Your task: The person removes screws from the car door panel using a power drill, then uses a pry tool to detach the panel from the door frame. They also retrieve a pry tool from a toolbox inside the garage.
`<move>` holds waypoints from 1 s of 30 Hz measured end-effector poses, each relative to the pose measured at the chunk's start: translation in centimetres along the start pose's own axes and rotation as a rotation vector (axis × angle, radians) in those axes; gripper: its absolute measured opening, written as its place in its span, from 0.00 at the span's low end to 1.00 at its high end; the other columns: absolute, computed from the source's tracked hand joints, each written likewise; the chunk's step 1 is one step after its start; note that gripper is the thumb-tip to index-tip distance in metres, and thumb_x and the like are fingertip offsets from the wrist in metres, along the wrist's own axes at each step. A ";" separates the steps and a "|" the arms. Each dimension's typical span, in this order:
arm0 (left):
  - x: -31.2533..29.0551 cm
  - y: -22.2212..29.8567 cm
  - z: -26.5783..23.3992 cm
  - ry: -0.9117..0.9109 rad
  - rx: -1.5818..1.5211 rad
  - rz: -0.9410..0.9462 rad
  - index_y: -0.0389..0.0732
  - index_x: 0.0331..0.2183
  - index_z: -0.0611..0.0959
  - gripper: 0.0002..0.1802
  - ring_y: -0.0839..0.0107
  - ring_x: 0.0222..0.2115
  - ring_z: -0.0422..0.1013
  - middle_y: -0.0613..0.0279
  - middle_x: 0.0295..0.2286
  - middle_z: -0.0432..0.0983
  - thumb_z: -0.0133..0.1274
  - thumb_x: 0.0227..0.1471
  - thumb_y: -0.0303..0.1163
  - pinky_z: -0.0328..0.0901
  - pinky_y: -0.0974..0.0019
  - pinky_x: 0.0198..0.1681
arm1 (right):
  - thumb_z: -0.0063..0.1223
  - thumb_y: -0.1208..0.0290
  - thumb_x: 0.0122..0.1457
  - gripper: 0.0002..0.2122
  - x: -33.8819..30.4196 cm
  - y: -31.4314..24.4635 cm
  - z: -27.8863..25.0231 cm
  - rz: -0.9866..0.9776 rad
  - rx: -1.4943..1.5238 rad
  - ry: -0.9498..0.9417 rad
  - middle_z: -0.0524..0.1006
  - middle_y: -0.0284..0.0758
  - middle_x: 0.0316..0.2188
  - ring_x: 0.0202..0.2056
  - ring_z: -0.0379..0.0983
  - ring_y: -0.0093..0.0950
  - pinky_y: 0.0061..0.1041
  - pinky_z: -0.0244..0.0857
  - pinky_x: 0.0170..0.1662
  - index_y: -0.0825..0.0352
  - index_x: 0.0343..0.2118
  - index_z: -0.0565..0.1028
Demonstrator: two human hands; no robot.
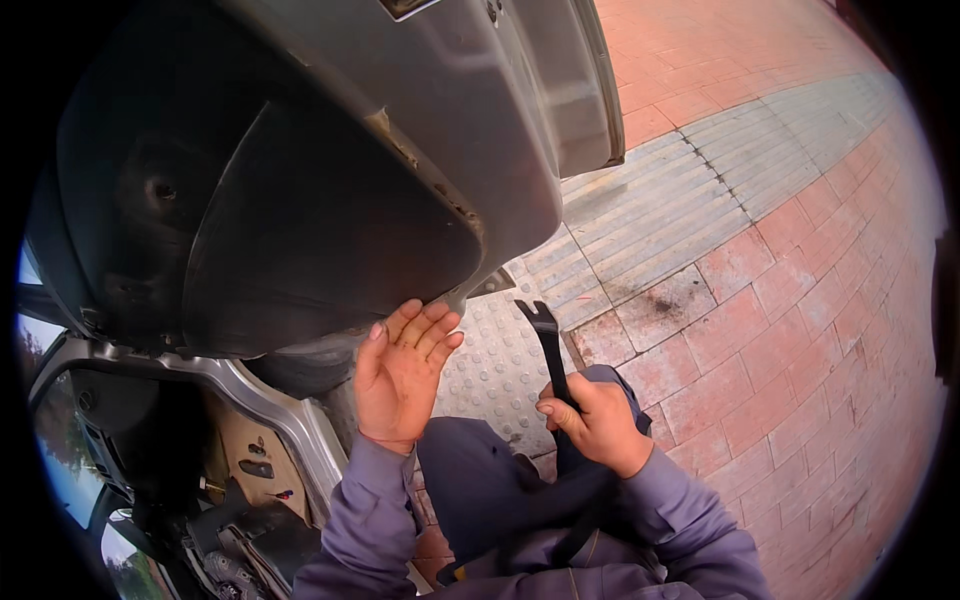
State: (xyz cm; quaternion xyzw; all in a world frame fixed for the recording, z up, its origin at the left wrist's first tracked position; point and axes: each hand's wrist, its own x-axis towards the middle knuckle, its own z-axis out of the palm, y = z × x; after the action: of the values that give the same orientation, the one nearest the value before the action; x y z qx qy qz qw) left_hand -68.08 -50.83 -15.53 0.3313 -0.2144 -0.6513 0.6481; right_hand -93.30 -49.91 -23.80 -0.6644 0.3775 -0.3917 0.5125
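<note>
My right hand (pixel 600 422) grips a black pry tool (pixel 549 345) with a notched, forked tip that points up and away from me. To its left, my left hand (pixel 400 375) is open, palm turned up and fingers stretched out. Its fingertips reach the lower edge of a large black panel (pixel 330 230) on a grey vehicle door (pixel 480 130). Whether they touch that edge, I cannot tell. Along the panel's border runs a strip of worn, peeling residue (pixel 415 160). A round hole (pixel 160 188) shows in the panel's left part.
At lower left is the vehicle's open interior, with a silver door frame (pixel 290 410) and a beige trim panel (pixel 255 450). A dark tyre (pixel 300 368) shows beneath the door. Studded grey paving (pixel 490 370) and red bricks (pixel 780 350) cover the ground. My bent knees are below my hands.
</note>
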 end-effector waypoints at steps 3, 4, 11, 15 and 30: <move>0.5 -0.9 -0.4 0.097 -0.134 0.155 0.30 0.54 0.70 0.24 0.48 0.59 0.65 0.42 0.52 0.72 0.51 0.63 0.37 0.63 0.46 0.64 | 0.59 0.61 0.65 0.11 1.7 3.0 1.7 -0.288 -0.058 0.037 0.75 0.36 0.17 0.21 0.75 0.40 0.35 0.65 0.25 0.64 0.32 0.76; 0.6 -0.8 -0.7 0.198 -0.130 0.143 0.31 0.50 0.71 0.21 0.47 0.58 0.66 0.42 0.50 0.72 0.51 0.62 0.36 0.64 0.45 0.63 | 0.58 0.61 0.65 0.11 2.1 3.3 2.0 -0.251 -0.088 0.052 0.75 0.37 0.17 0.21 0.75 0.41 0.36 0.64 0.25 0.64 0.32 0.76; 1.3 -0.1 -2.6 0.451 -0.297 0.156 0.33 0.38 0.71 0.14 0.47 0.52 0.69 0.44 0.42 0.71 0.55 0.56 0.32 0.66 0.43 0.61 | 0.46 0.58 0.71 0.14 5.2 4.2 3.0 -0.102 -0.229 0.114 0.74 0.42 0.17 0.21 0.73 0.47 0.44 0.62 0.24 0.64 0.34 0.71; 1.8 -1.4 -3.7 0.437 -0.417 0.259 0.34 0.35 0.72 0.12 0.50 0.47 0.70 0.48 0.39 0.71 0.56 0.53 0.31 0.69 0.47 0.57 | 0.45 0.60 0.71 0.12 6.1 4.2 3.2 -0.154 -0.318 0.080 0.75 0.43 0.17 0.21 0.74 0.48 0.46 0.64 0.24 0.64 0.35 0.71; 2.1 -1.7 -1.5 0.400 -0.204 0.238 0.33 0.34 0.74 0.09 0.44 0.49 0.72 0.41 0.42 0.73 0.49 0.55 0.31 0.66 0.40 0.61 | 0.54 0.59 0.67 0.15 12.3 5.4 1.3 -0.417 -0.259 0.140 0.72 0.43 0.15 0.19 0.72 0.48 0.42 0.62 0.23 0.64 0.28 0.74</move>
State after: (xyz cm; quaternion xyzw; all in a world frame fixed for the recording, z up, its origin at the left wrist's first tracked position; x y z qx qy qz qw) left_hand -68.09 -52.61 -18.09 0.3589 -0.0527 -0.5101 0.7799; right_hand -87.63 -61.51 -27.67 -0.7592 0.3138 -0.4823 0.3040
